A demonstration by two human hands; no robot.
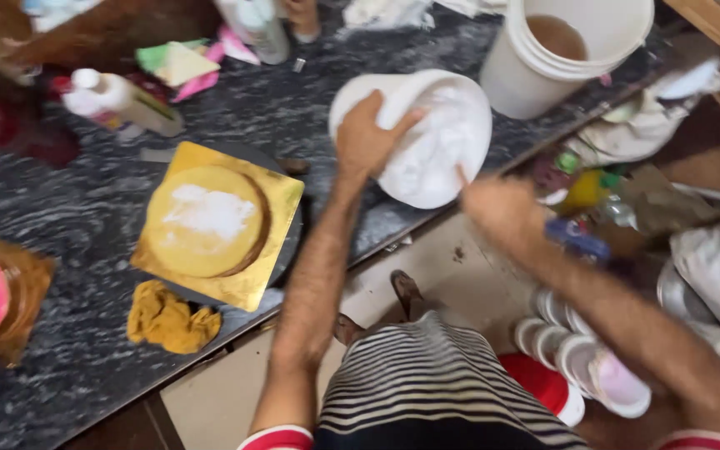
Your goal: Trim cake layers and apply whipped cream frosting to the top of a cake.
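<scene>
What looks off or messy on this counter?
The white tub of cream is tipped on its side at the counter edge, steadied by the left hand. A crumpled yellow cloth lies beside the gold cake board. No spill visible.

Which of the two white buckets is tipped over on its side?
The white plastic bucket full of white cream, gripped by the left hand, is tipped toward the person; the other white bucket stands upright behind it.

White bowl (427,137) (cream-filled); gold board (272,196); striped shirt (427,375).

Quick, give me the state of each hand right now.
Left hand: gripping the rim of the white tub.
Right hand: blurred, at the tub's edge; grip cannot be told.
</scene>
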